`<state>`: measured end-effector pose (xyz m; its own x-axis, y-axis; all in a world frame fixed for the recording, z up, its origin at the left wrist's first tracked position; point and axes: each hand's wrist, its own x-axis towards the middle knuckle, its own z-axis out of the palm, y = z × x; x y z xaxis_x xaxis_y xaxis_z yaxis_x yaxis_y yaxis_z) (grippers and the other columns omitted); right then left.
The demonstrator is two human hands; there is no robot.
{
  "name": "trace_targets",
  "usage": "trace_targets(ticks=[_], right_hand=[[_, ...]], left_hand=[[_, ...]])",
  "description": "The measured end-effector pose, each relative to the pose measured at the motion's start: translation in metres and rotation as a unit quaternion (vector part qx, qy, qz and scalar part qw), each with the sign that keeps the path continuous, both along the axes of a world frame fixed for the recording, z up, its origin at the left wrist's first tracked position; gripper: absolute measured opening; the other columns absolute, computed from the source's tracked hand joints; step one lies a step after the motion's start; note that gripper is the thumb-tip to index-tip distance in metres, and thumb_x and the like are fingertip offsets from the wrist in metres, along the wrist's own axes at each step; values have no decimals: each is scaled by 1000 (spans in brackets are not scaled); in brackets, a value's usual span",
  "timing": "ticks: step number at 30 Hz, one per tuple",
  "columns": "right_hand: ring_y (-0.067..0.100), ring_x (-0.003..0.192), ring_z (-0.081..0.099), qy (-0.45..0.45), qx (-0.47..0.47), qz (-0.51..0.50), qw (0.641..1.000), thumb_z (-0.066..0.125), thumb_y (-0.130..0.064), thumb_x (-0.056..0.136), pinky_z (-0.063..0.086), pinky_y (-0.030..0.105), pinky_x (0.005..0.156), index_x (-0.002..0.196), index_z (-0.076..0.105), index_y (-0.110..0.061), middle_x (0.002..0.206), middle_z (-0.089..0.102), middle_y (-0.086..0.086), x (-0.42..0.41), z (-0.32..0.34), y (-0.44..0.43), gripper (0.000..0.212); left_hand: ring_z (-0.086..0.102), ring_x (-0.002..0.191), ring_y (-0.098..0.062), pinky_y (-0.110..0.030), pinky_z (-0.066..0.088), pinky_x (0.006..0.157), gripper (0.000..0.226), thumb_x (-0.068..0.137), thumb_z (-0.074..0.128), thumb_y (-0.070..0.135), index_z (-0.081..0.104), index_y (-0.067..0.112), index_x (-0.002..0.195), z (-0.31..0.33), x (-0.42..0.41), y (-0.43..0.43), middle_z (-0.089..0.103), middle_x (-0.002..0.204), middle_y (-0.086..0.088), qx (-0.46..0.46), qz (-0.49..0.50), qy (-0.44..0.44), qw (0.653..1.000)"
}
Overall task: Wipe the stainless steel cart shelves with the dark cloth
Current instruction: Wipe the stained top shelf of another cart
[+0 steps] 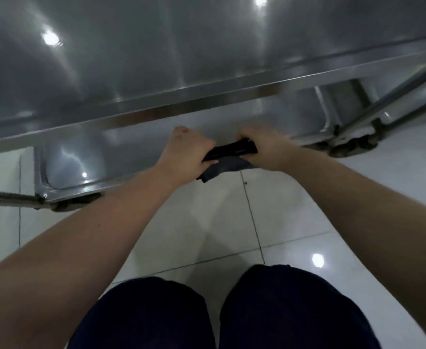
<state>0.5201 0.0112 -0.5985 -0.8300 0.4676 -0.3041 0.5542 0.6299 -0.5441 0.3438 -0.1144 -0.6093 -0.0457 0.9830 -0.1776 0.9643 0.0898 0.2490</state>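
The dark cloth [228, 157] is bunched between both hands, a loose corner hanging below. My left hand [186, 152] grips its left end with curled fingers. My right hand [262, 144] grips its right end. Both hands are held just in front of the lower shelf [68, 159] of the stainless steel cart, below the rim of the top shelf [156, 59], which fills the upper part of the view. The picture is blurred.
The cart's legs and castors stand on white floor tiles at lower left [63, 204] and at right [353, 144]. Slanted steel bars [396, 96] run at the right. My knees in dark trousers [232, 311] are at the bottom.
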Motion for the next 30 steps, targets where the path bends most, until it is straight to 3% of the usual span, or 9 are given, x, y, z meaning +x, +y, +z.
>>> trace_targets(ticks=[2,4,7,10,16,18,22,26,30], right_hand=[[25,92,57,-30,-15,-18,999,75,-23,85,37,30,73,108,61,-10,100,63,6,22,10,-7,30],[24,93,58,-60,-49,-55,995,76,-27,85,40,31,74,103,61,-16,95,59,-1,37,19,-18,26],[28,90,55,-49,5,-83,995,67,-29,90,36,33,69,92,58,-19,89,58,2,57,36,-37,13],[35,92,54,-15,63,-99,993,63,-19,91,33,36,75,100,64,-7,95,64,13,75,67,-59,16],[37,88,54,81,97,-195,973,61,4,80,43,41,76,98,66,-2,96,64,14,105,182,-100,19],[37,85,54,107,116,-211,965,59,5,79,42,38,75,96,66,-2,95,65,13,113,224,-109,20],[35,81,52,112,119,-217,962,42,-15,83,38,33,74,95,67,-4,93,65,11,129,311,-112,30],[32,83,50,123,140,-224,957,40,-18,84,42,38,75,95,67,-4,92,64,9,141,405,-107,32],[27,83,44,146,183,-229,945,43,-14,86,39,35,75,97,66,-5,93,62,9,147,492,-100,27]], left_hand=[[57,96,-31,-34,27,80,18,93,59,30,61,13,97,10,27,6,63,97,-8,-23,11,-13,1000],[58,95,-32,-36,30,80,16,91,62,27,61,13,100,20,46,3,62,99,-8,-22,22,-22,999],[58,95,-33,-39,35,82,15,93,62,17,63,13,107,43,64,-7,60,103,-8,-23,-2,-15,1000],[61,92,-35,-42,41,82,27,83,69,0,65,10,108,79,72,-22,62,100,-10,-2,-32,11,999],[63,86,-35,-38,46,75,53,64,77,-10,66,9,112,203,100,-53,67,99,-12,37,-36,3,999],[62,82,-33,-37,44,70,44,68,77,-6,67,11,107,246,108,-57,67,94,-9,58,-18,-9,998],[59,88,-33,-39,39,75,22,88,61,8,67,15,109,330,122,-58,67,97,-6,64,4,-61,996],[62,92,-34,-43,44,79,46,85,33,27,68,13,111,421,132,-49,69,100,-6,83,1,-109,991],[62,92,-29,-43,47,79,47,85,33,31,68,17,111,505,131,-39,69,100,-3,138,-8,-125,983]])
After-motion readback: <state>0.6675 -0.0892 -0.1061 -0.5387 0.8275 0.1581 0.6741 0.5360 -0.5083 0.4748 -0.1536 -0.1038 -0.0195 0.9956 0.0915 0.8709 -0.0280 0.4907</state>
